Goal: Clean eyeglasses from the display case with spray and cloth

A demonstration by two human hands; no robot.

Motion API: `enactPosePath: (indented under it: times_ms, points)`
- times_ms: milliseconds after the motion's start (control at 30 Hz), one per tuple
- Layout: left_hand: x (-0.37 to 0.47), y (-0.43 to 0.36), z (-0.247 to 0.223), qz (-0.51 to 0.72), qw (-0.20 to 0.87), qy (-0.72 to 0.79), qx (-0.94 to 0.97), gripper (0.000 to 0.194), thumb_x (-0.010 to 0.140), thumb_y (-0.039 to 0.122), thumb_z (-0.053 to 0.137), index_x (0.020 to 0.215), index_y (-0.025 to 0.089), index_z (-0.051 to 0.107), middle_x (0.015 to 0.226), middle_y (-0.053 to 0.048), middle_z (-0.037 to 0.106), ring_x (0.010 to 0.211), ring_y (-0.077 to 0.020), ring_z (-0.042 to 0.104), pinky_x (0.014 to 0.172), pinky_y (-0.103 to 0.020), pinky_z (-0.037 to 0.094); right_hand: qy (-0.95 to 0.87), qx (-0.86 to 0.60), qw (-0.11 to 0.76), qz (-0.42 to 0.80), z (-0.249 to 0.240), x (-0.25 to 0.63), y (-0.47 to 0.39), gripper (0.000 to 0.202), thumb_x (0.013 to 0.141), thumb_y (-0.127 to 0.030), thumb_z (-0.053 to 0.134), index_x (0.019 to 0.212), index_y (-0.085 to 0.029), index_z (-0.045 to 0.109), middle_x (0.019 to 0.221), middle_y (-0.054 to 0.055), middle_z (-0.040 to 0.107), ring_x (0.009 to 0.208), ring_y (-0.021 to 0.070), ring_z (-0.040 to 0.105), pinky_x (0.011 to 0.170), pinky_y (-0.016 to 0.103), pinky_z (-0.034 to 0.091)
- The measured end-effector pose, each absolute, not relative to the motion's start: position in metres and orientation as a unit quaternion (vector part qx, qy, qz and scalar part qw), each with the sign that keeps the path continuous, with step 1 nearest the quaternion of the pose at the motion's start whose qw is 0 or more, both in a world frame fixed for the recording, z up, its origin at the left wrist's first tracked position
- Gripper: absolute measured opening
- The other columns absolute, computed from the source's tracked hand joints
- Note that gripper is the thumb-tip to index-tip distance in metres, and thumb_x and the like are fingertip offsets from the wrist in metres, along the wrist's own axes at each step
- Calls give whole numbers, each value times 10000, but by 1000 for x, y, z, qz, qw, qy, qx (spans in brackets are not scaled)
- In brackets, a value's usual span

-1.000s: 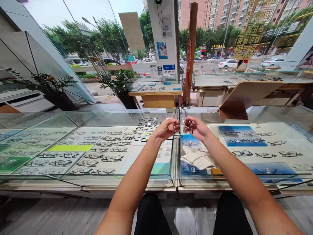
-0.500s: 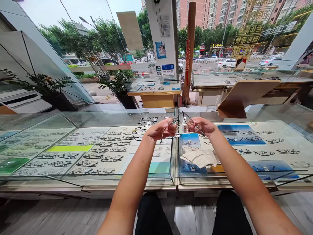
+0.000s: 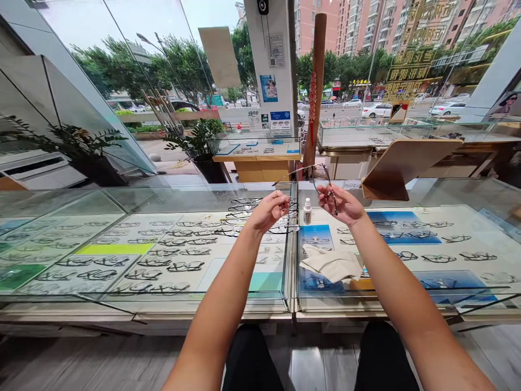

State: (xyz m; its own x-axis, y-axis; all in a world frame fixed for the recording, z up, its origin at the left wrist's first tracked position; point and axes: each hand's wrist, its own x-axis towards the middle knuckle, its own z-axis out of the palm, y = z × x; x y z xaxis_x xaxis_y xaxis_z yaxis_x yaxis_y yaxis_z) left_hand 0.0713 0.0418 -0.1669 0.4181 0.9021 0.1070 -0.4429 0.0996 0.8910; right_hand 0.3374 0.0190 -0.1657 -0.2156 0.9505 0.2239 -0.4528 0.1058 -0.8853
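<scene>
My right hand (image 3: 342, 203) grips a pair of dark thin-framed glasses (image 3: 325, 176), raised above the glass counter with one temple pointing left. My left hand (image 3: 269, 210) is beside it on the left, its fingers pinched together; whether something small is between them is too small to tell. Behind and below the left hand, several dark glasses (image 3: 240, 216) lie in a row on the counter. A small white bottle (image 3: 307, 212) stands upright between the hands. A crumpled beige cloth (image 3: 331, 263) rests on the counter below the right hand.
Glass display cases (image 3: 293, 304) holding rows of glasses run across the front. A brown tilted board (image 3: 407, 163) stands at the back right. Farther off are a wooden post (image 3: 316, 87), potted plants (image 3: 203, 141) and another display counter (image 3: 260, 158).
The glasses have turned and risen in my right hand, one temple now pointing left. My left hand has come away from them and moved slightly left. The white bottle shows more fully.
</scene>
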Motion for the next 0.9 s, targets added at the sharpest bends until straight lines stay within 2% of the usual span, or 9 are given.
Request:
enactPosePath:
  times_ms: [233, 333, 467, 567, 700, 900]
  points:
    - [96, 31, -177, 500, 602, 220, 583, 521, 755, 505, 968, 776, 195, 550, 763, 19, 591, 734, -114, 517, 739, -262, 440, -466, -243, 561, 640, -168, 319, 14, 391, 799, -510, 912, 899, -248, 638, 1417, 91, 771, 1082, 228, 788, 918, 374, 651]
    - [99, 31, -181, 507, 573, 211, 608, 518, 813, 555, 922, 791, 203, 542, 739, 28, 565, 716, -116, 491, 737, -266, 423, -451, -229, 561, 655, -172, 311, 15, 369, 840, -483, 891, 903, -244, 618, 1428, 85, 766, 1113, 215, 793, 910, 345, 643]
    - [102, 29, -182, 530, 514, 240, 630, 526, 832, 618, 890, 817, 209, 559, 678, 43, 515, 640, -109, 435, 652, -260, 362, -437, -206, 570, 665, -179, 302, 17, 360, 839, -449, 910, 912, -242, 624, 1362, 62, 796, 1096, 196, 802, 875, 305, 641]
    - [105, 27, -180, 562, 479, 263, 621, 524, 806, 610, 914, 868, 211, 581, 729, 32, 556, 666, -112, 482, 651, -257, 376, -436, -204, 571, 665, -181, 298, 16, 363, 831, -438, 925, 891, -240, 627, 1316, 57, 814, 1050, 190, 809, 878, 298, 644]
    - [107, 25, -180, 583, 493, 253, 594, 548, 752, 546, 971, 900, 221, 556, 857, 7, 633, 802, -136, 606, 751, -267, 467, -434, -210, 570, 665, -180, 295, 14, 367, 817, -436, 939, 866, -234, 637, 1306, 65, 816, 1048, 184, 805, 908, 290, 640]
    - [107, 33, -185, 623, 477, 243, 571, 526, 775, 532, 953, 895, 215, 551, 818, 18, 637, 743, -114, 598, 732, -254, 477, -433, -189, 595, 651, -172, 298, 12, 303, 791, -426, 968, 917, -231, 773, 1231, 36, 830, 1100, 168, 773, 938, 247, 626]
